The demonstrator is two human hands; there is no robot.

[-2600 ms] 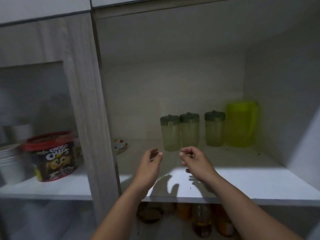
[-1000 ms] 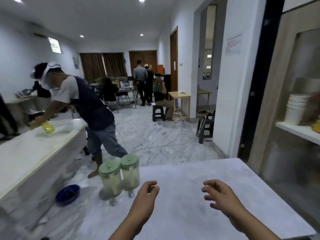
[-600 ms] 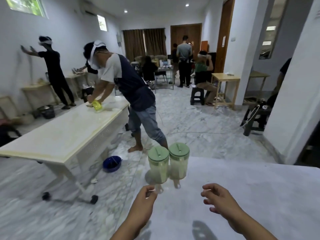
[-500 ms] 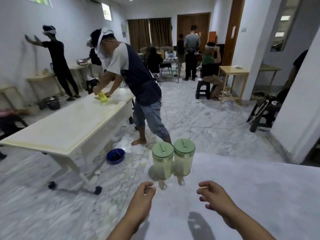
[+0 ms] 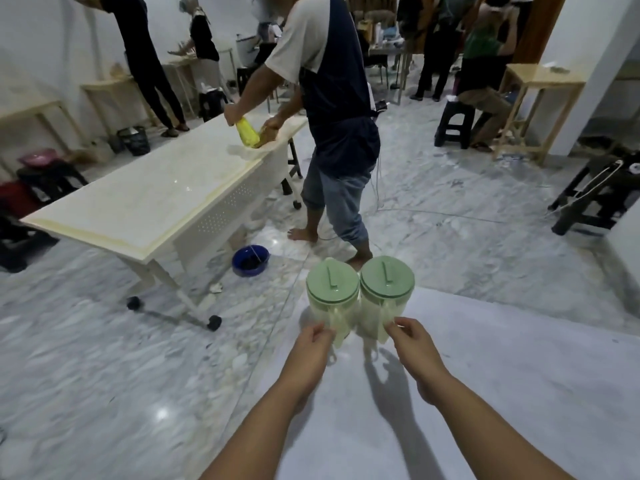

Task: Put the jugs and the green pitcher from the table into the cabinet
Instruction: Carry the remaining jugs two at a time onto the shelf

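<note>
Two clear jugs with pale green lids stand side by side at the far left corner of the grey table (image 5: 512, 382). My left hand (image 5: 311, 346) is at the left jug (image 5: 331, 289), with thumb and fingers pinched on its clear handle. In the same way, my right hand (image 5: 414, 342) closes its fingertips on the handle of the right jug (image 5: 387, 284). Both jugs rest on the table. Neither the cabinet nor the green pitcher is in view.
Just beyond the jugs a person (image 5: 332, 109) bends over a long white table on wheels (image 5: 145, 206). A blue bowl (image 5: 250, 260) lies on the marble floor. Other people, stools and small wooden tables stand further back.
My view turned from the cabinet shelf to the room and tilted down onto the table. Both hands moved forward from short of the jugs to their handles.
</note>
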